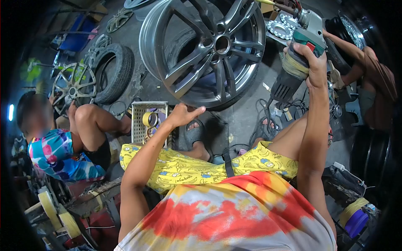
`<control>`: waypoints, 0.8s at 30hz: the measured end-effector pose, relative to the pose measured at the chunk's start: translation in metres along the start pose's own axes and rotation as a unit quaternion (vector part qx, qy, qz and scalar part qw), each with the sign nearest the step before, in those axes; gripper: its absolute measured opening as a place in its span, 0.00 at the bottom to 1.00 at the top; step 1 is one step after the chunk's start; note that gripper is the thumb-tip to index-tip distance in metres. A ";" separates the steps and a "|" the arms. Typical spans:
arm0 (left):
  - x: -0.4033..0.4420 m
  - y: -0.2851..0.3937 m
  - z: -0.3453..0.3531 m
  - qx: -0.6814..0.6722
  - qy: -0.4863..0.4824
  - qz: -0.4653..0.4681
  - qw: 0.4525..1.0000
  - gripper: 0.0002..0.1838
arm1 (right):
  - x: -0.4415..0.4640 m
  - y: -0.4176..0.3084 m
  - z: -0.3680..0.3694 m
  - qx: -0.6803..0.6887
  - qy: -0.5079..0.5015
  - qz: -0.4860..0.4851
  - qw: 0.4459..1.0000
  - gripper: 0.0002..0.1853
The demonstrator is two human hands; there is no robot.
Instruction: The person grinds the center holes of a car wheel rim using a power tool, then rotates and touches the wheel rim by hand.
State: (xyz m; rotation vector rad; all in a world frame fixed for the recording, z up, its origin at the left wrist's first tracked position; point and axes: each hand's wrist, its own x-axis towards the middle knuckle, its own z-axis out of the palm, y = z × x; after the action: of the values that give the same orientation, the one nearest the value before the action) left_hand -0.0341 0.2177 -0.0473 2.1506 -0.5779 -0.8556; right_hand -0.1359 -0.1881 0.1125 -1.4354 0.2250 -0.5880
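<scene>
A large dark grey alloy wheel [222, 44] stands tilted in front of me on a tyre. At its lower rim is my left hand [187, 114], thumb stretched out to the right and the other fingers curled, with no tool in it. My right hand [310, 62] is wrapped round a green and black power tool [287, 85], held up to the right of the wheel. Yellowish tape covers part of the tool's body. The tool's metal head points up and left, near the wheel's upper right edge.
A basket [136, 125] with tape rolls sits left of my feet. Further left, a seated person [67, 154] holds a spoked wheel [74, 86] beside a loose tyre [115, 73]. Another person [372, 83] is at the right. Cables [261, 125] lie on the floor.
</scene>
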 end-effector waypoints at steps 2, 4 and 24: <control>0.007 0.007 0.005 -0.041 0.051 -0.002 0.998 0.30 | 0.002 0.002 0.002 -0.007 -0.001 -0.034 0.999 0.19; 0.019 0.001 0.006 -0.062 0.112 -0.039 0.991 0.28 | 0.003 0.003 0.004 -0.005 -0.004 -0.035 0.999 0.19; 0.014 0.078 -0.130 0.126 0.188 0.046 0.973 0.25 | 0.002 0.002 -0.021 0.039 -0.032 -0.027 0.998 0.17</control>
State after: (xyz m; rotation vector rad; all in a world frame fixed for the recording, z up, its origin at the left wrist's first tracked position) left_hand 0.0599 0.2209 0.0728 2.4137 -0.6080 -0.3213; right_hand -0.1439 -0.2076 0.1084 -1.3850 0.1123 -0.5885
